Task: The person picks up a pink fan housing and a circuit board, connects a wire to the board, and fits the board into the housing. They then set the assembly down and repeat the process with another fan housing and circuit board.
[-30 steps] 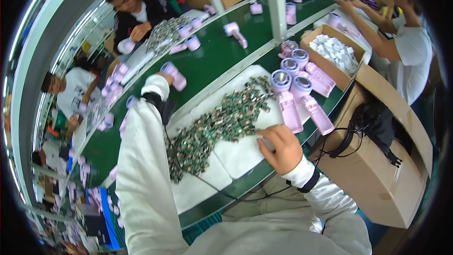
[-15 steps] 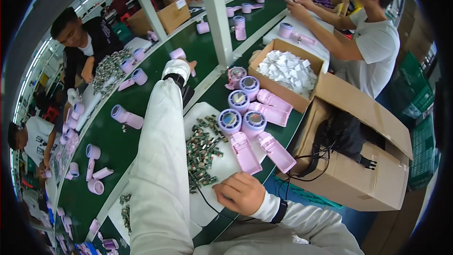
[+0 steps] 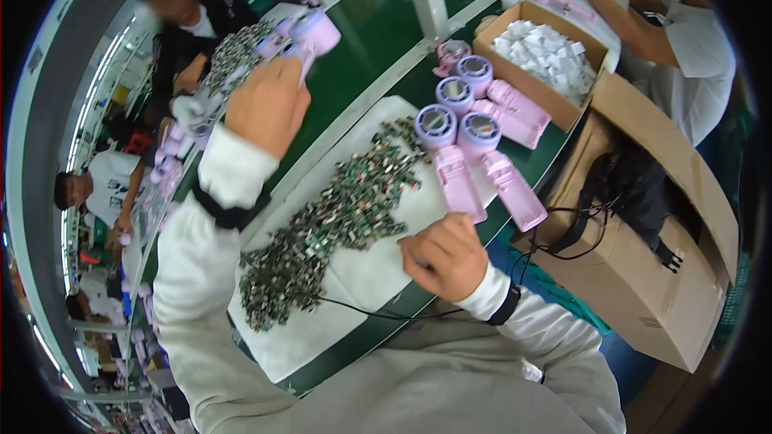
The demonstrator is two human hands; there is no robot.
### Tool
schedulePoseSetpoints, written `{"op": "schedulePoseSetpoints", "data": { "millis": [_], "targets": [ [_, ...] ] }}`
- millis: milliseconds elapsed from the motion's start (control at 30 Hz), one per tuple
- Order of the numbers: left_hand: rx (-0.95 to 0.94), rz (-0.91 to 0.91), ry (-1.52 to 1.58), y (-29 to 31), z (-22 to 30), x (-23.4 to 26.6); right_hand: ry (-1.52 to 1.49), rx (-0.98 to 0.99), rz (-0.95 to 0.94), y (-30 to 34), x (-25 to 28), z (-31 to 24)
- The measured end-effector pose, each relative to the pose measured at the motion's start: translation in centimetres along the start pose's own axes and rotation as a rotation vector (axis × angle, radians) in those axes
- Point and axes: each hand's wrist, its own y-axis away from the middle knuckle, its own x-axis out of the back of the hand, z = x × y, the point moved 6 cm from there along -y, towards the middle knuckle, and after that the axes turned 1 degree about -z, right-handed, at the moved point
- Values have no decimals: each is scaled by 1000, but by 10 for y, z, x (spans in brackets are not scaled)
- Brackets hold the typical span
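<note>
The left hand (image 3: 268, 104) is raised and closed around a pink handheld device (image 3: 312, 34), its round head pointing away up-right. The right hand (image 3: 447, 255) rests curled on the white mat (image 3: 362, 273), just right of the heap of small components (image 3: 338, 217).

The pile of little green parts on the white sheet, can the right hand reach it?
Probably yes. The right hand rests on the white sheet right beside the pile of little green parts, with nothing between them. The left hand is lifted, holding a pink device.
</note>
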Motion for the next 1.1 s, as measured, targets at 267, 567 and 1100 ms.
{"op": "schedulePoseSetpoints", "data": {
  "millis": [267, 567, 1100],
  "targets": [
    [-150, -171, 49, 185, 177, 78, -357, -299, 72, 10, 13, -35],
    [33, -2, 310, 226, 195, 46, -230, -398, -188, 19, -7, -49],
    [40, -409, 195, 215, 168, 14, -28, -28, -452, 8, -27, -78]
  ]
}}
